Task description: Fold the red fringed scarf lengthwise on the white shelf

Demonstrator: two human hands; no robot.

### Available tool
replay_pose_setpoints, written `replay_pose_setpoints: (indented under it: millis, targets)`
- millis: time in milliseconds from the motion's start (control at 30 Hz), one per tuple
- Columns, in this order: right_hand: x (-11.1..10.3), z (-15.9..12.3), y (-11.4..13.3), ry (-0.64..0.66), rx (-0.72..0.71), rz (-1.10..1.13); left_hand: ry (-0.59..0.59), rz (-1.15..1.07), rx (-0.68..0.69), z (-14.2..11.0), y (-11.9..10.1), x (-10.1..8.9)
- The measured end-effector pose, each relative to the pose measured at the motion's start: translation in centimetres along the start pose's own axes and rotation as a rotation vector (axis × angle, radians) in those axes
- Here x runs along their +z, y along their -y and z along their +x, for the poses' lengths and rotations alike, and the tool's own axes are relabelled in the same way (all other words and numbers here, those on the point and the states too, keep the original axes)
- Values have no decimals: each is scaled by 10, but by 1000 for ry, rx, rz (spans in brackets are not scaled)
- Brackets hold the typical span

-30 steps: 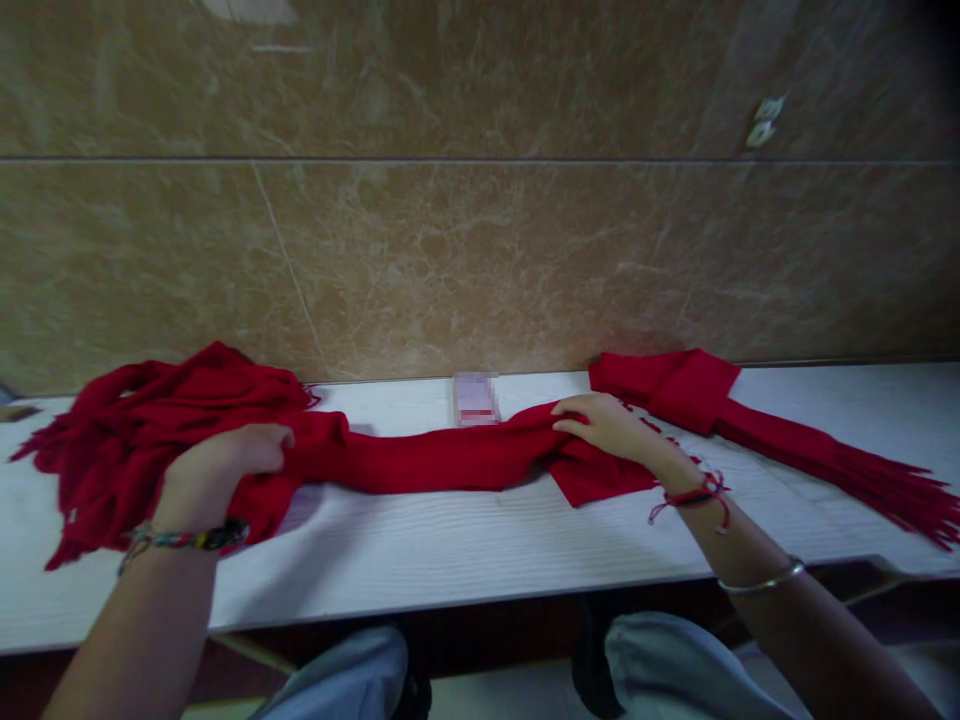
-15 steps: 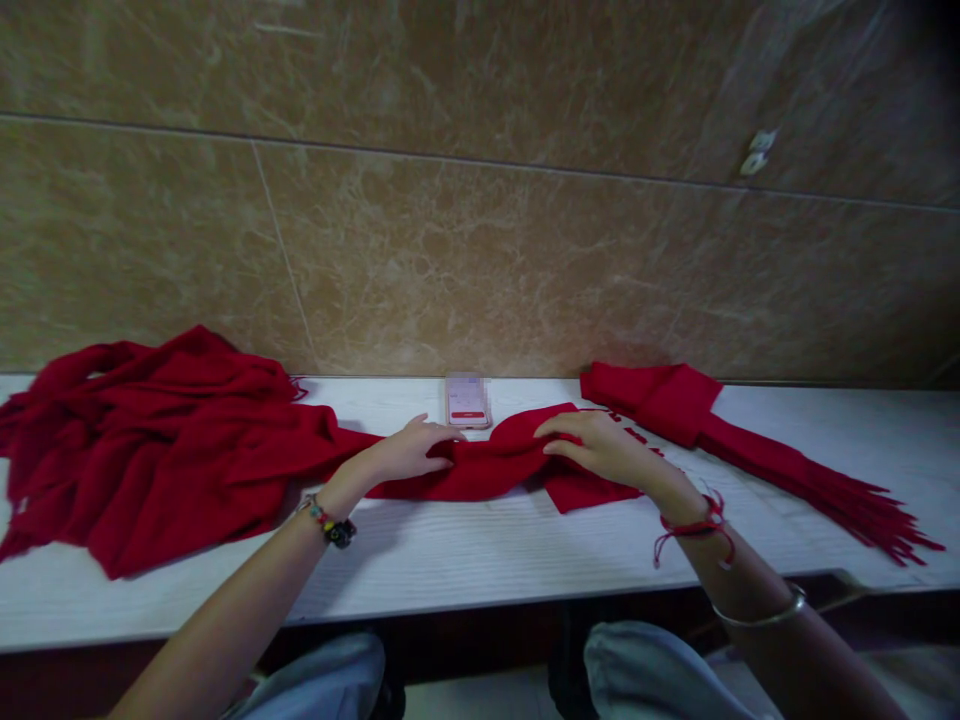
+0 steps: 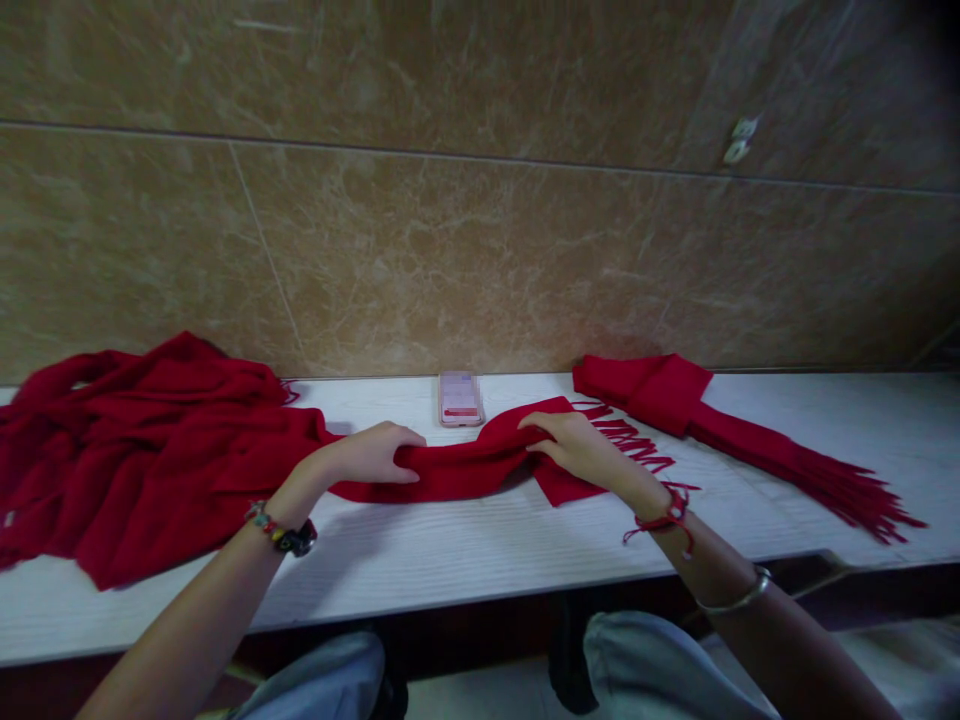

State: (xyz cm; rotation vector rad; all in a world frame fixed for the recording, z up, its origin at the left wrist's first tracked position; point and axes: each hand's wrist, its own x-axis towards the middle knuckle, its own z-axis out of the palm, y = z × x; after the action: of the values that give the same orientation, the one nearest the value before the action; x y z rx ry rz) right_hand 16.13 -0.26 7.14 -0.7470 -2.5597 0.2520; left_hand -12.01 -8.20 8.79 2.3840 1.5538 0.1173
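A red scarf [image 3: 457, 472] lies stretched across the white table in a narrow, gathered band. My left hand [image 3: 375, 455] is closed round the band, thumb at the near edge and fingers over the far edge. Close to the fringed end, my right hand [image 3: 574, 445] grips the scarf between thumb and fingers; the fabric flares out flat there. Leftward the band runs into a large crumpled heap of red cloth [image 3: 172, 450]; whether it is all one piece I cannot tell.
A second red scarf [image 3: 645, 392], folded with its fringe pointing right, lies by the wall at the right. Behind my hands is a phone [image 3: 459, 398] with its screen lit. The white table [image 3: 450, 560] ends at a brown marble-patterned wall [image 3: 480, 270].
My left hand has slid left along the scarf and closed round it. The right hand keeps its hold near the fringe. The view has shifted slightly.
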Motion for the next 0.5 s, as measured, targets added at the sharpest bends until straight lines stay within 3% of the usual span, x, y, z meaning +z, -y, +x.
replay_pose_setpoints:
  millis: [133, 233, 500]
  targets:
    - [-2, -1, -2, -2, 47, -20, -110, -206, 117, 1, -7, 0]
    - [-4, 0, 0, -38, 10, -15, -143, -310, 107, 2, -11, -1]
    - [-12, 1, 7, -122, -30, 16, -256, -14, 164, -2, -18, -9]
